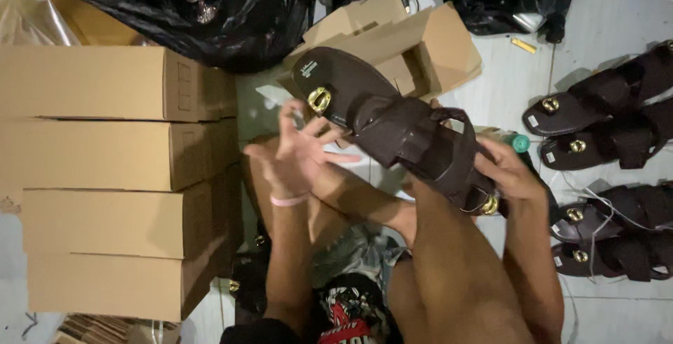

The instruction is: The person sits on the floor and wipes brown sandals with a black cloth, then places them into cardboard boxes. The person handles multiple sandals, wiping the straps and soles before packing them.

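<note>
A dark brown sandal (392, 123) with a gold buckle at the toe and another at the heel strap is held up over my knees. My right hand (508, 172) grips its heel end from the right side. My left hand (294, 151) is at the toe end, fingers spread, with the fingertips touching the sandal's edge near the gold buckle. A pink band circles my left wrist. Whether the left hand grips the sandal is unclear.
Closed cardboard boxes (119, 176) are stacked at the left. An open flattened cardboard box (420, 43) lies behind the sandal. Several matching brown sandals (603, 116) lie on the white floor at the right. Black plastic bags (210, 8) fill the back.
</note>
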{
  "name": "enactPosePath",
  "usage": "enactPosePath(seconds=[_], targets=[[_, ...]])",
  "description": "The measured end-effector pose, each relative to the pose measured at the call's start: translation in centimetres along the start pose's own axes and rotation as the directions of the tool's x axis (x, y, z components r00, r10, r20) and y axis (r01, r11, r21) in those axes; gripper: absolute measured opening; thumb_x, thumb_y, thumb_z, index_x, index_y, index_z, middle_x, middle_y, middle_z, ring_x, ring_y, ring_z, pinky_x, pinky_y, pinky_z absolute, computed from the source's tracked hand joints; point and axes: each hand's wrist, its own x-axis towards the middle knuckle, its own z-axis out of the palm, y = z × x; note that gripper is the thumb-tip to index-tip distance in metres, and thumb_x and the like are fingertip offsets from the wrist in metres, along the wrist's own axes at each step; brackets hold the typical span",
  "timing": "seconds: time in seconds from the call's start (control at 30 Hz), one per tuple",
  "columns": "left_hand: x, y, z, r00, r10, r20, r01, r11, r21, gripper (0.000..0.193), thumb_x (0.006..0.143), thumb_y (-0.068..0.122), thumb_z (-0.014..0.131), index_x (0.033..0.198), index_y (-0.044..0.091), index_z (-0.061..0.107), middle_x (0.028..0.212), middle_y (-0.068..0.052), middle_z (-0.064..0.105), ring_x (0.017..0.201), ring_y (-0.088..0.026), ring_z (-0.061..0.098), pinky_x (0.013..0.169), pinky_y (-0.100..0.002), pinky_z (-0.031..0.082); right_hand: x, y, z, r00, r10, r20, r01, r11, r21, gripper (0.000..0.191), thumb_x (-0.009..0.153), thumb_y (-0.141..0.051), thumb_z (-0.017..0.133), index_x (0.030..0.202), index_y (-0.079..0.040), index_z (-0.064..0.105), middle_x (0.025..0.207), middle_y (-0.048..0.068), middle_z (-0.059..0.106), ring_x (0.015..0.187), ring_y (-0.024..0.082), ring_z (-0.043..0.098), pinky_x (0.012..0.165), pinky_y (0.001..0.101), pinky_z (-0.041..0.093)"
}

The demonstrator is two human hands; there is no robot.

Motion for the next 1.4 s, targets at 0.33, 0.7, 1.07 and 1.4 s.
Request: enactPosePath(seconds=[0.33,0.7,1.07,1.4], targets=[[-1.6,0.3,-2.1,0.815,-0.081,-0.573,0.353,0.855,0.381,0.073,0.100,0.043,0.060,0.150,-0.001,0.030,0.109,-0.016,0.070,0.090,-0.030,0.075,0.075,-0.051,0.066,-1.2,-10.7,5.3,0.996,-0.023,0.083,0.074,0.714,-0.696,0.043,0.091,-0.016,0.070,0.131,-0.001,0.066,0.103,0.009,0.080,0.089,0.013,0.071,0.080,0.0277,0.057],[-2.0,2.4,-2.5,0.838,0.357,-0.412,0.087,0.659,0.747,0.045,0.105,0.002,0.057,0.149,0.001,0.050,0.147,-0.015,0.058,0.128,-0.024,0.062,0.103,-0.038,0.054,-8.8,-14.0,1.2,0.961,-0.014,-0.277,-0.193,0.681,-0.706,0.043,0.090,-0.013,0.065,0.131,0.000,0.066,0.094,0.014,0.078,0.075,0.016,0.075,0.067,0.0314,0.061],[1.3,1.1,-1.4,0.999,0.045,0.020,0.014,-0.649,0.761,0.060,0.088,0.004,0.064,0.146,0.004,0.049,0.143,-0.022,0.055,0.132,-0.041,0.056,0.112,-0.063,0.033,-7.4,-12.7,3.6,0.950,-0.312,-0.001,0.196,0.602,-0.774,0.032,0.094,-0.007,0.067,0.124,0.003,0.068,0.111,0.014,0.074,0.100,0.019,0.070,0.088,0.0286,0.054],[4.3,-0.1,-4.3,0.920,-0.229,-0.317,0.092,-0.661,0.745,0.055,0.078,0.002,0.074,0.131,0.011,0.067,0.121,-0.018,0.066,0.110,-0.040,0.065,0.090,-0.048,0.053,1.4,-14.7,9.1,0.837,-0.516,0.182,0.412,0.374,-0.831,0.040,0.083,0.009,0.071,0.122,-0.003,0.072,0.120,0.014,0.075,0.112,0.029,0.074,0.095,0.0358,0.058]])
